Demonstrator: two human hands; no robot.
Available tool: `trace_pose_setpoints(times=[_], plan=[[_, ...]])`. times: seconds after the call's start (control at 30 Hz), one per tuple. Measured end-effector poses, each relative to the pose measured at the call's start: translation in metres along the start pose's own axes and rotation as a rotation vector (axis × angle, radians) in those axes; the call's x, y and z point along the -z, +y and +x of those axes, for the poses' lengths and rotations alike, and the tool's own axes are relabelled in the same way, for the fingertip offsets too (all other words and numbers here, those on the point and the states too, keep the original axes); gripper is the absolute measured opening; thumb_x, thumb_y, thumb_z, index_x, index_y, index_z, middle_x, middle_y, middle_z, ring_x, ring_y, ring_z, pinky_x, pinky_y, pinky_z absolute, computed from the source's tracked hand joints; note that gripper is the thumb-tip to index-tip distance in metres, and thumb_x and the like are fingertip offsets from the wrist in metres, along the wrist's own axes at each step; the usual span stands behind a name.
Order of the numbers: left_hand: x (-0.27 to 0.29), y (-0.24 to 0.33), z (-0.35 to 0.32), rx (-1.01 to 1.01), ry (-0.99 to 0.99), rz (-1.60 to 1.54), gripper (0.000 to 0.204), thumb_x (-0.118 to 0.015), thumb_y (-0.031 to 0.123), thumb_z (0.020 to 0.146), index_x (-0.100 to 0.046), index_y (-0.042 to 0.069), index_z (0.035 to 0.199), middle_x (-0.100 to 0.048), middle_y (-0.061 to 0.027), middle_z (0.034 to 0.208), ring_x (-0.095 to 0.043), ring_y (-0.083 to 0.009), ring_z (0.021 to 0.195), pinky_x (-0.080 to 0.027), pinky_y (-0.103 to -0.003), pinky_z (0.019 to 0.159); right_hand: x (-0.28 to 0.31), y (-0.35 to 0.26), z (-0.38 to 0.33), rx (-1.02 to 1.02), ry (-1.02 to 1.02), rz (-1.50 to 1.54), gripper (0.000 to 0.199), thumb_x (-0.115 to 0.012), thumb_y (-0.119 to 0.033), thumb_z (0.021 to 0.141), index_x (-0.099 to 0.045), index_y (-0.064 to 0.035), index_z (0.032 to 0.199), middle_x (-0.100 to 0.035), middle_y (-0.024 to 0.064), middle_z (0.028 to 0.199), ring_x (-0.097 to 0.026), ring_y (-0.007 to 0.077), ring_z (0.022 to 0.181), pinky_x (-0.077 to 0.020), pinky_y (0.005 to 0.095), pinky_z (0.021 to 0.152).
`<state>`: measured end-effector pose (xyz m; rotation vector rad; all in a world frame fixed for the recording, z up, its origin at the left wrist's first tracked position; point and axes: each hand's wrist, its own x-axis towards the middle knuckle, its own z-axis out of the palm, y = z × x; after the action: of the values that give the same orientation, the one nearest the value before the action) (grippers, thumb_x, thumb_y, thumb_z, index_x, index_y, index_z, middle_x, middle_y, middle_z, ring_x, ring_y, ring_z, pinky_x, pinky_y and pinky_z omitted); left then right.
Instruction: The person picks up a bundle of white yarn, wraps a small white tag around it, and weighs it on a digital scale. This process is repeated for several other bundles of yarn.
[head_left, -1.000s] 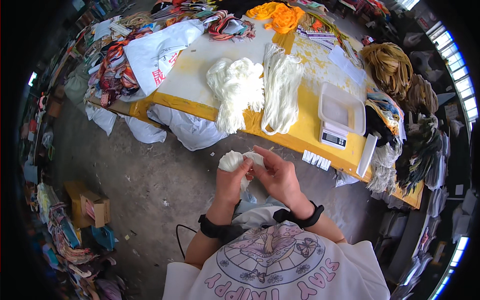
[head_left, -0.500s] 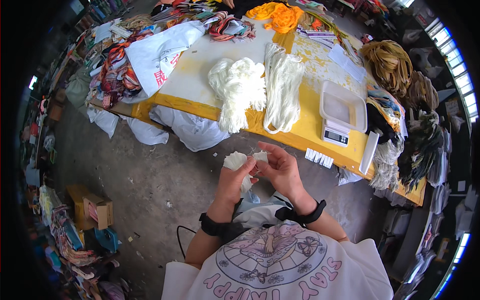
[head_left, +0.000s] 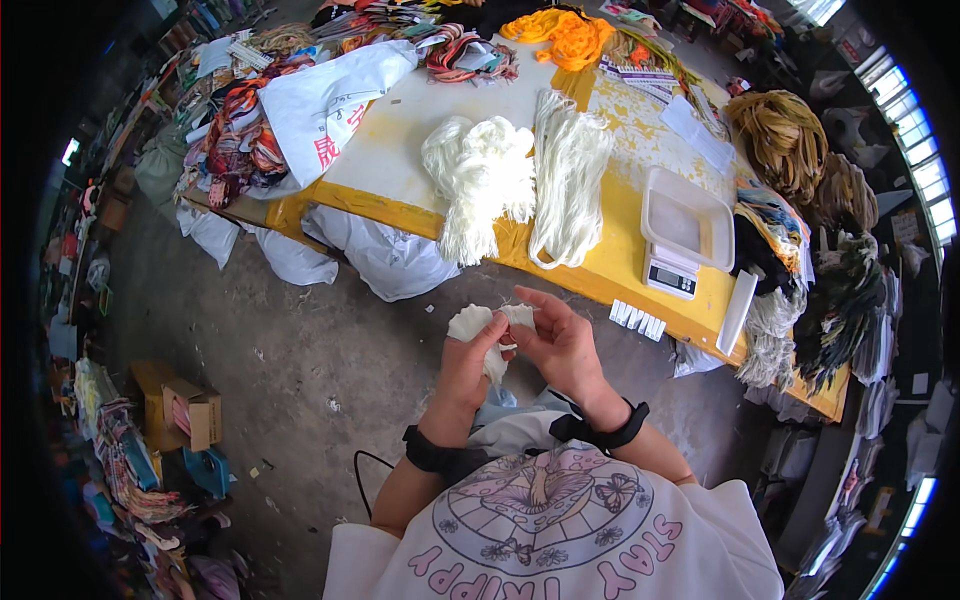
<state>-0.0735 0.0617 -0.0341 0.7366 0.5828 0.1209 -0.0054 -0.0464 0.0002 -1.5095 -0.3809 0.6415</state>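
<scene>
A small bundle of white yarn (head_left: 468, 323) is held in front of my body, off the table. My left hand (head_left: 464, 372) is closed round it, its thumb pressed on top, and part of the yarn hangs below the palm. Close beside it, my right hand (head_left: 566, 350) pinches another part of the white yarn between thumb and fingers, with the forefinger stretched out above. The fingertips of both hands almost meet. Beyond them on the table lie a bunched white yarn hank (head_left: 478, 180) and a long looped white hank (head_left: 570, 185).
The yellow-edged table (head_left: 385, 208) carries a digital scale (head_left: 670, 276) with a plastic tray (head_left: 688, 220), white labels (head_left: 637, 320), orange yarn (head_left: 565, 38) and a white bag (head_left: 325, 110). White sacks (head_left: 385, 255) lie beneath. Brown yarn hanks (head_left: 778, 140) hang at right; a cardboard box (head_left: 195, 415) stands at left.
The right fingers have shifted slightly, and a little more white yarn shows between the two hands. My left hand keeps its hold. The whole view has turned very slightly.
</scene>
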Motion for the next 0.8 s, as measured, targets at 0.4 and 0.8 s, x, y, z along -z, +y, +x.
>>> trace_pose_setpoints(times=[0.4,0.8], plan=[[0.016,-0.016,0.003,0.154,-0.035,-0.174,0.025,-0.054,0.03,0.082,-0.053,0.006,0.089,-0.054,-0.0009,0.075,-0.05,-0.0088,0.059,-0.043,-0.025,0.053,0.013,0.002,-0.001,-0.09,0.02,0.313,0.04,-0.051,0.002,0.079,-0.039,0.0009,0.117,-0.059,0.0097,0.086,-0.059,0.0138,0.075,-0.0495,0.0236,0.062],[0.006,-0.014,-0.001,-0.008,-0.091,-0.163,0.017,-0.053,0.021,0.082,-0.054,0.005,0.09,-0.055,-0.0018,0.078,-0.051,-0.0079,0.067,-0.04,-0.022,0.055,0.01,0.012,-0.008,-0.061,-0.074,0.283,0.039,-0.049,0.004,0.08,-0.038,0.0013,0.117,-0.058,0.0097,0.088,-0.059,0.0149,0.077,-0.0504,0.0256,0.066]])
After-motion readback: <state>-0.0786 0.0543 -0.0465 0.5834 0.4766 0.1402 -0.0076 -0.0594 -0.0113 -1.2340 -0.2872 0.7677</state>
